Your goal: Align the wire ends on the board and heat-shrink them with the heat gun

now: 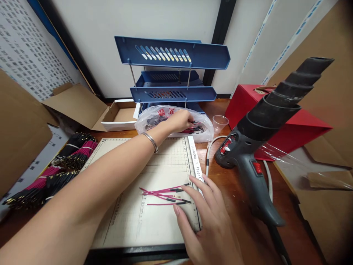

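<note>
My left hand (pixel 181 120) reaches across to a clear plastic bag (pixel 143 119) with red print. Its fingers are curled down over thin red and black wires (pixel 196 129) inside the bag; what they grip is hidden. Below, my right hand (pixel 206 217) lies with fingers spread on the right edge of a paper cutter board (pixel 132 224). Close to its thumb and index finger are several pink wires (pixel 157 192) with black sleeves and small gold-coloured ends, loosely crossed on the board.
A heat gun (pixel 248 147) stands nozzle-up at right, before a red box (pixel 242 99). A small clear cup (pixel 220 123) sits beside the bag. Behind is a blue tray rack (pixel 173 94). At left are an open cardboard box (pixel 79 105) and bundled black and pink wires (pixel 63 180).
</note>
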### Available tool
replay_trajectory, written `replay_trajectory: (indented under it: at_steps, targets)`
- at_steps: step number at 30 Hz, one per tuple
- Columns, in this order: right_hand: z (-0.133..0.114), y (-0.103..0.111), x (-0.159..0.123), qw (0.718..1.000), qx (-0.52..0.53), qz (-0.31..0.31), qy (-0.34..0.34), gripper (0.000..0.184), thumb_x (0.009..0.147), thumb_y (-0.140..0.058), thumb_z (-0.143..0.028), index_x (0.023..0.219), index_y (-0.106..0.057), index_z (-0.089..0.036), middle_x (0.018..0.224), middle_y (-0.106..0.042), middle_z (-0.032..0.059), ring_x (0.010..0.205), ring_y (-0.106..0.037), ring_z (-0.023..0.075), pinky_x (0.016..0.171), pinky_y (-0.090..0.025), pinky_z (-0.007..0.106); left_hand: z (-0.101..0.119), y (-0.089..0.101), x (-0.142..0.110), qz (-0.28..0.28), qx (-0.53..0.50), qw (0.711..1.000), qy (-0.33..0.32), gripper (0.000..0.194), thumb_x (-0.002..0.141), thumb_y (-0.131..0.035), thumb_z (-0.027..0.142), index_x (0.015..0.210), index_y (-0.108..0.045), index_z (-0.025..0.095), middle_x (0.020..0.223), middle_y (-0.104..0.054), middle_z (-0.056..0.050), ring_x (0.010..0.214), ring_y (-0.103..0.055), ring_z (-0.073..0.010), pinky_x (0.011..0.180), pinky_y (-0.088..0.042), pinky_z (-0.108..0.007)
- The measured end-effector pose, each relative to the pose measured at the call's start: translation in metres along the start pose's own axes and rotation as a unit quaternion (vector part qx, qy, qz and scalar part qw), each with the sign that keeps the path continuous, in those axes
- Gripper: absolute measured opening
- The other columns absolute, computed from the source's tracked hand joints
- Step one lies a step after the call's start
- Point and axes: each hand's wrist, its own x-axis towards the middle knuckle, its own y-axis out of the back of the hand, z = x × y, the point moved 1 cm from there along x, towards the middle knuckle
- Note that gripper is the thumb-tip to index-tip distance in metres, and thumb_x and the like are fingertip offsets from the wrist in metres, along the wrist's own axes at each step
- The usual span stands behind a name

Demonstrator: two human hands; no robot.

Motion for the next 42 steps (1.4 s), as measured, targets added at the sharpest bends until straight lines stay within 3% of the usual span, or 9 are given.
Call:
replay_trajectory:
  at_steps: [5,8,12,15,25,31,34,37,42]
  targets:
    - [-0.004,0.004,-0.001,0.998,0.035,-0.008,-0.053,0.033,0.095,-0.061,-0.031,0.126,-0.056,-0.020,0.135,-0.062,0.0091,0.136,-0.046,0.0298,0.105,-0.051,0.052,0.010,0.041,-0.038,0.013,-0.005,1.000,-0.021,0.020,0.090,-0.059,0.018,0.093,-0.079,0.017,0.081,-0.070,-0.003,0.083,-0.062,-0.0164,0.078,-0.039,-0.028]
    - [-0.003,0.004,0.000,0.996,0.057,0.012,-0.069,0.039,0.095,-0.061,-0.035,0.129,-0.055,-0.019,0.132,-0.065,0.0089,0.132,-0.052,0.0277,0.107,-0.050,0.049,0.018,0.059,-0.081,-0.046,0.029,0.997,-0.060,0.018,0.087,-0.063,0.021,0.081,-0.078,0.015,0.067,-0.063,-0.001,0.072,-0.057,-0.0137,0.070,-0.034,-0.028]
    - [0.000,0.002,0.002,0.991,0.072,0.024,-0.109,0.044,0.094,-0.060,-0.042,0.130,-0.055,-0.017,0.129,-0.067,0.0110,0.126,-0.059,0.0273,0.105,-0.051,0.049,0.030,0.056,-0.142,-0.145,0.003,0.987,-0.063,0.014,0.085,-0.065,0.020,0.077,-0.077,0.016,0.064,-0.066,0.000,0.055,-0.047,-0.0097,0.057,-0.030,-0.027]
    - [0.001,0.002,0.001,0.991,0.061,0.014,-0.120,0.045,0.093,-0.061,-0.045,0.129,-0.057,-0.018,0.132,-0.065,0.0112,0.127,-0.058,0.0284,0.106,-0.049,0.051,0.037,0.045,-0.169,-0.181,-0.020,0.982,-0.041,0.015,0.087,-0.066,0.021,0.076,-0.076,0.017,0.063,-0.067,0.000,0.053,-0.047,-0.0102,0.053,-0.030,-0.026]
    - [-0.001,0.002,0.001,0.990,0.063,-0.007,-0.128,0.039,0.093,-0.061,-0.045,0.125,-0.064,-0.022,0.138,-0.063,0.0096,0.132,-0.054,0.0294,0.110,-0.044,0.052,0.038,0.036,-0.171,-0.177,-0.060,0.982,-0.010,0.011,0.085,-0.071,0.023,0.090,-0.080,0.020,0.082,-0.077,0.000,0.066,-0.062,-0.0118,0.061,-0.039,-0.023]
    - [0.006,0.016,0.016,0.977,0.134,-0.023,-0.164,0.026,0.093,-0.057,-0.033,0.114,-0.070,-0.025,0.138,-0.063,0.0075,0.130,-0.057,0.0269,0.111,-0.042,0.051,0.037,0.030,-0.186,-0.121,-0.111,0.986,0.008,0.019,0.085,-0.072,0.028,0.100,-0.079,0.017,0.087,-0.076,-0.003,0.074,-0.065,-0.0150,0.067,-0.043,-0.024]
    - [0.012,0.023,0.039,0.979,0.111,-0.072,-0.154,0.020,0.091,-0.057,-0.028,0.101,-0.074,-0.024,0.133,-0.065,0.0085,0.126,-0.058,0.0276,0.107,-0.042,0.048,0.033,0.026,-0.194,-0.090,-0.139,0.986,0.018,0.018,0.087,-0.068,0.025,0.099,-0.079,0.017,0.089,-0.076,-0.004,0.076,-0.065,-0.0153,0.070,-0.044,-0.025]
    - [0.016,0.025,0.066,0.970,0.081,-0.171,-0.154,0.020,0.090,-0.057,-0.024,0.097,-0.076,-0.023,0.105,-0.073,0.0077,0.096,-0.065,0.0216,0.086,-0.046,0.036,0.025,0.021,-0.195,-0.077,-0.163,0.983,0.029,0.015,0.087,-0.067,0.023,0.094,-0.079,0.017,0.088,-0.077,-0.004,0.077,-0.066,-0.0156,0.073,-0.045,-0.025]
    - [0.016,0.022,0.100,0.941,0.078,-0.302,-0.130,0.025,0.087,-0.056,-0.024,0.097,-0.079,-0.025,0.078,-0.070,0.0029,0.068,-0.054,0.0142,0.068,-0.036,0.029,0.014,0.011,-0.192,-0.073,-0.226,0.970,0.043,0.016,0.087,-0.066,0.026,0.091,-0.078,0.016,0.083,-0.077,-0.003,0.074,-0.065,-0.0155,0.070,-0.045,-0.025]
